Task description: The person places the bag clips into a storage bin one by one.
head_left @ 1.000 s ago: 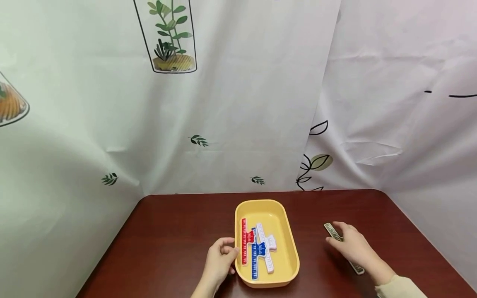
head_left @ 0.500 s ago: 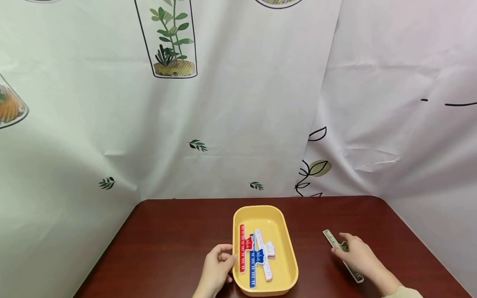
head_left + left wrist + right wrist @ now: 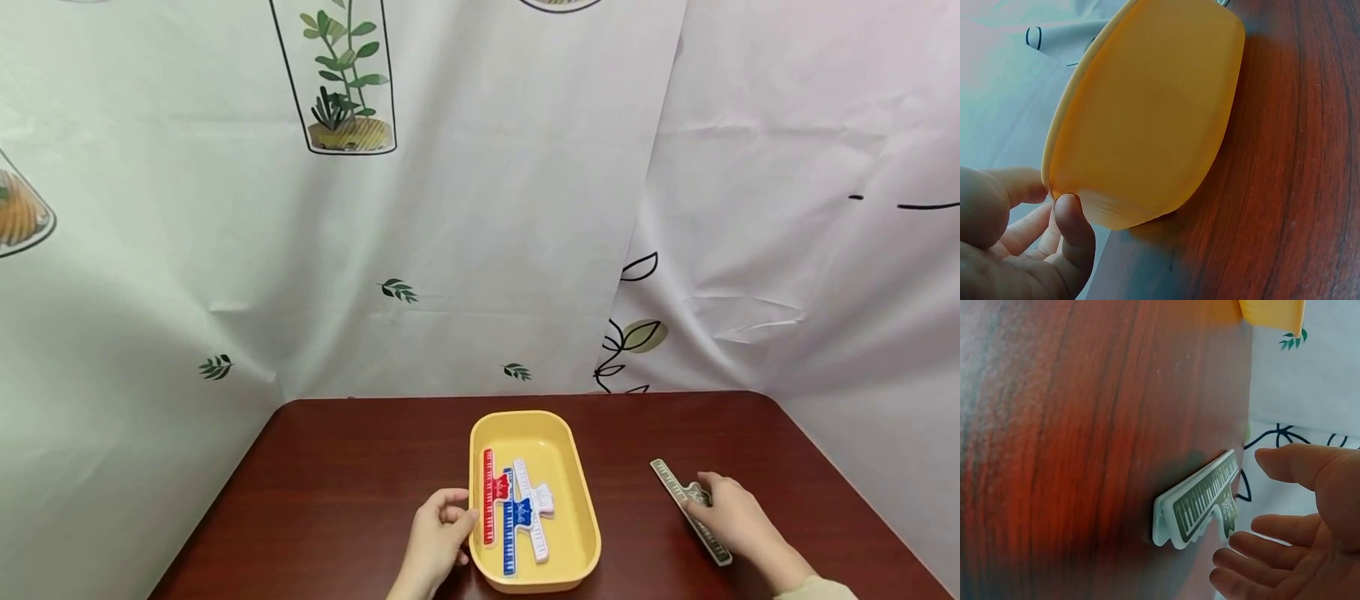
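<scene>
In the head view my left hand (image 3: 438, 533) pinches the left rim of a yellow tray (image 3: 587, 508). The left wrist view shows the fingertips (image 3: 1067, 203) at the tray's rim and outer wall. Inside the tray lie a red clip (image 3: 488, 500), a blue clip (image 3: 509, 533) and a white clip (image 3: 538, 546), long and printed with piano keys; the blue one overlaps the white. On the table, a dark grey-green piano-key clip (image 3: 670, 479) lies slantwise. My right hand (image 3: 738, 517) is over its handle side, thumb and fingers spread apart around the handle (image 3: 1229, 509), not closed on it.
A dark red-brown wooden table (image 3: 360, 475) carries everything. White cloth (image 3: 465, 208) printed with plants and leaves hangs behind it and at both sides. The tray stands between my two hands, with table surface between it and the grey-green clip.
My right hand has shifted slightly right and nearer along the grey-green clip, leaving more of it in sight. The left hand stays at the tray. The head view has tilted a little.
</scene>
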A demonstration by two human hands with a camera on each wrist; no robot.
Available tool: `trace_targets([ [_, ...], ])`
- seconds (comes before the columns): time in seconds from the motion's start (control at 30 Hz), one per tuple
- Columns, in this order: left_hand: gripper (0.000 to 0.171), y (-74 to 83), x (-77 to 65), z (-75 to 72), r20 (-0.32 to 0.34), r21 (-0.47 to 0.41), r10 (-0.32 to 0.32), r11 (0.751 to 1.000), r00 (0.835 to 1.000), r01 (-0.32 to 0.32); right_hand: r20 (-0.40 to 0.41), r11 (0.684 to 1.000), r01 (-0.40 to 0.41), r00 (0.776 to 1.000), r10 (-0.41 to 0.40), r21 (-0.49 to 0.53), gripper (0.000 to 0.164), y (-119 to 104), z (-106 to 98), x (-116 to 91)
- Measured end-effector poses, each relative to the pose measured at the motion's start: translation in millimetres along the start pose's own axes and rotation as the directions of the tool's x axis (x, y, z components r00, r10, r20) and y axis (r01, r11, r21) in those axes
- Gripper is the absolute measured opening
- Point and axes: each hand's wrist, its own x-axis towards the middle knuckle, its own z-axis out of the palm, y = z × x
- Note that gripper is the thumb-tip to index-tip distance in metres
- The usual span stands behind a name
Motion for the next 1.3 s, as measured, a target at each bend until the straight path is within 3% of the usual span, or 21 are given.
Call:
trace_targets([
  [0.57, 0.036, 1.2, 0.2, -0.7, 0.007, -0.002, 0.001, 1.0, 1.0, -0.001, 0.051, 0.997, -0.08, 0.996, 0.08, 0.013, 0.052, 11, 5, -1],
  [0.87, 0.036, 0.3, -0.9, -0.5, 0.005, -0.006, 0.001, 1.0, 1.0, -0.001, 0.034, 0.992, -0.123, 0.992, 0.123, 0.005, 0.026, 13, 5, -1],
  [1.3, 0.035, -1.4, 0.8, 0.0, 0.002, -0.013, 0.002, 1.0, 1.0, -0.002, -0.003, 0.987, -0.158, 0.987, 0.158, 0.005, 0.015, 8, 2, 0],
])
